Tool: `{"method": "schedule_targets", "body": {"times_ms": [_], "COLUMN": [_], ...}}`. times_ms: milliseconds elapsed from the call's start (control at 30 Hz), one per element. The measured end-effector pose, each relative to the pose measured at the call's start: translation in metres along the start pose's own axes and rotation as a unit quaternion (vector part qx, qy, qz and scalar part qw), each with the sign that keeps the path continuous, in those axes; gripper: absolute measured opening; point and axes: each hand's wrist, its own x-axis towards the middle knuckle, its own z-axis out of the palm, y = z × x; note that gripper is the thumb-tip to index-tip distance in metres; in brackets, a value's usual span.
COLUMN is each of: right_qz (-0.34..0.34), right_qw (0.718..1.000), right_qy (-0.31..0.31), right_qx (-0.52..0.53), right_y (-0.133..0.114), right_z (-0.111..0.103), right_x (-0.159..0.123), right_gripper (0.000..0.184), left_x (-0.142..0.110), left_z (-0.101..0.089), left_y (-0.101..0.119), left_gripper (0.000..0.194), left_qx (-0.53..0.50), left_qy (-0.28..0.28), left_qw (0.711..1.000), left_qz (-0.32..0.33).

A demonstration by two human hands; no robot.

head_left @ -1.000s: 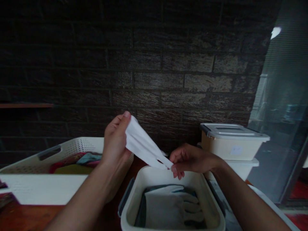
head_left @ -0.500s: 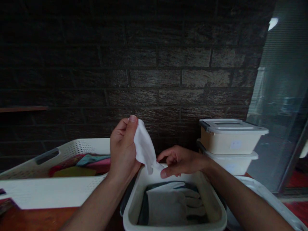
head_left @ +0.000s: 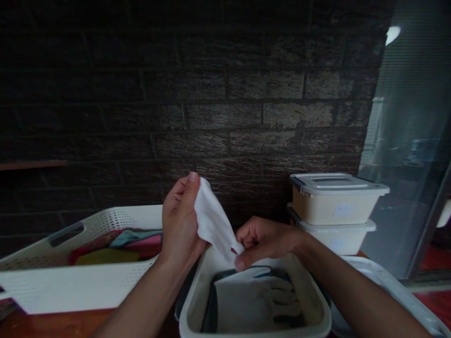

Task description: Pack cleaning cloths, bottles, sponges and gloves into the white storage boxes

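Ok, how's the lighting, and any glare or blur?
All in the head view: dim, the wall fading nearly to black at upper left; one bright spot at upper right, by the glass; the white cloth stands out; box labels too blurred to read.

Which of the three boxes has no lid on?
The front box, with a pale glove showing inside; the upper box and lower box stacked at right are lidded.

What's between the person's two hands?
A white cloth, stretched from the left hand to the right hand; it shows in the head view.
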Motion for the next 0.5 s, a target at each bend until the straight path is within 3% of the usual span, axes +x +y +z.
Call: {"method": "schedule_targets", "body": {"times_ms": [500], "right_qz": [0.031], "right_qw": [0.991], "right_qy": [0.024], "right_qx": [-0.125], "right_y": [0.005], "right_z": [-0.017], "right_x": [-0.009], "right_gripper": [0.039], "left_x": [0.044], "left_z": [-0.032], "left_y": [0.025], "left_gripper": [0.03], "left_qx": [0.017], "left_qy": [0.043], "left_qw": [0.996], "left_qz": [0.079]}}
